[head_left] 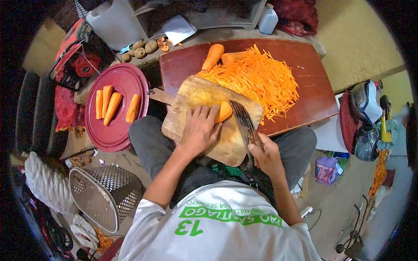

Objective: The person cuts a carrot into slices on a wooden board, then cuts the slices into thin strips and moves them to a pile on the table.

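Note:
On a wooden cutting board [187, 98], my left hand [201, 128] presses down on a carrot [224, 112], fingers curled over it, with the orange end showing past my fingertips. My right hand [267, 155] is wrapped round the brown handle of a knife [242, 117]. The dark blade lies just right of the carrot's end, pointing away from me. Behind the board, a large heap of carrot strips [261, 82] spreads over a reddish-brown table [309, 87]. Two larger carrot pieces lie at the heap's left, one of them a thick carrot [213, 57].
Several peeled carrots [112, 108] rest on a round red lid [106, 143] to the left. Below it, a perforated basket [93, 195] lies tipped on the floor. Potatoes [139, 52] sit beyond the lid. At the back stand a white jug [116, 24] and a small white bottle [268, 19].

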A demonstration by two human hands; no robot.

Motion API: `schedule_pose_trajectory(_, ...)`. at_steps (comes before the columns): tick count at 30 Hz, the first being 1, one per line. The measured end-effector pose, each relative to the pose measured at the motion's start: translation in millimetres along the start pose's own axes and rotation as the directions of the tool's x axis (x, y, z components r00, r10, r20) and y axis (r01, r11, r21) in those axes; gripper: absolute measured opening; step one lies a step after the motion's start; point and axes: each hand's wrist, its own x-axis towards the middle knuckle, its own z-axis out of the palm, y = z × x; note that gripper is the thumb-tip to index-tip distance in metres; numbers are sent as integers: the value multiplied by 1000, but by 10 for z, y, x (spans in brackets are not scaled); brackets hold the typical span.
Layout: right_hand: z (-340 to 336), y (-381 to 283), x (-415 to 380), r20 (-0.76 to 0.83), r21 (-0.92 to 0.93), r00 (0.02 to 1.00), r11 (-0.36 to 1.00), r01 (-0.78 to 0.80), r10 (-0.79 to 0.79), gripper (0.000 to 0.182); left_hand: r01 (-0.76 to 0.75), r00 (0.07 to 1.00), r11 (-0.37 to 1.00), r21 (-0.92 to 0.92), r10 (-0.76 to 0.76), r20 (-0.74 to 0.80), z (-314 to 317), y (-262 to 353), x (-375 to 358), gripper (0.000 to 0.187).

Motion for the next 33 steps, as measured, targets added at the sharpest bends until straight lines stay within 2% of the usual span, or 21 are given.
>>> schedule_pose_trajectory(4,-42,-54,-53,24,105,999,993,-46,43,30,22,998,995,-98,-28,-55,3,-120,140,63)
schedule_pose_trajectory(7,-65,-67,-49,13,150,999,987,-49,48,29,118,975,975,-186,-149,-162,-23,-227,284,59)
schedule_pose_trajectory(9,-84,-132,-45,15,135,995,986,-103,102,27,89,952,970,-226,-149,-266,-14,-363,392,57)
schedule_pose_trajectory(10,-81,-105,-28,0,127,998,990,-55,56,26,75,937,966,-246,-152,-314,-5,-446,448,56)
schedule_pose_trajectory(13,-62,48,11,-23,95,999,995,36,-34,23,168,884,961,-220,-246,-398,-16,-729,639,58)
schedule_pose_trajectory(14,-66,65,21,-18,80,999,996,40,-39,23,198,878,949,-246,-284,-385,-60,-838,700,61)
schedule_pose_trajectory(16,-73,59,32,-15,67,999,997,37,-36,22,267,886,945,-188,-317,-339,-212,-976,804,62)
schedule_pose_trajectory(19,-73,-2,41,-20,85,1000,996,10,-8,22,284,878,959,-27,-271,-395,-270,-1164,845,60)
schedule_pose_trajectory(23,-103,12,36,-18,75,1000,997,-11,12,23,187,902,977,-99,-211,-377,-83,-1506,1026,58)
schedule_pose_trajectory(26,-93,18,54,-25,48,999,998,47,-46,23,146,924,986,-86,-167,-344,187,-1581,1145,55)
schedule_pose_trajectory(27,-93,25,45,-32,33,998,997,63,-62,23,244,930,966,-81,-257,-263,228,-1540,1191,53)
schedule_pose_trajectory(31,-51,88,23,-62,23,997,998,52,-51,24,310,925,950,-24,-307,-225,242,-1469,1135,53)
schedule_pose_trajectory(33,-52,102,18,-74,4,993,996,94,-93,24,221,934,973,67,-191,-303,185,-1426,1045,52)
